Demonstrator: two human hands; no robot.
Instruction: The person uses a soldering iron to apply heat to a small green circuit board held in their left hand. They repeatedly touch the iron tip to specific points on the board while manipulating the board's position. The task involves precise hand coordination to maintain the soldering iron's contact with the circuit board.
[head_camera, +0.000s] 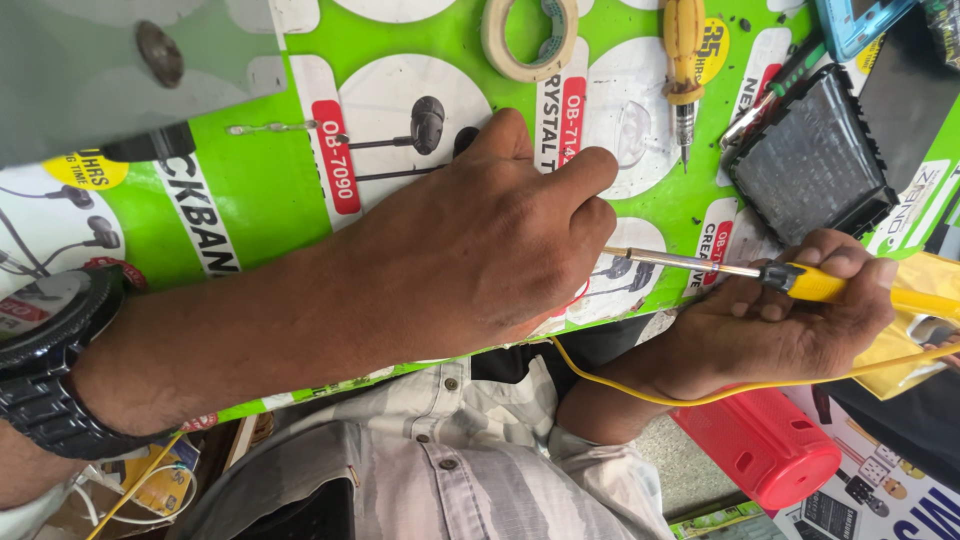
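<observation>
My left hand lies in the middle on a green printed mat, fingers curled tight with the fingertips pressed down; whatever is under them is hidden. A dark wristwatch sits on that wrist. My right hand is at the right, palm up, gripping the yellow handle of a soldering iron. The iron's metal shaft points left, and its tip reaches the knuckles of my left hand. A yellow cord runs from the iron under my right wrist.
A roll of beige tape and a yellow-handled screwdriver lie at the top of the mat. A black rectangular device shell rests at the upper right. A red cylindrical speaker sits below my right hand.
</observation>
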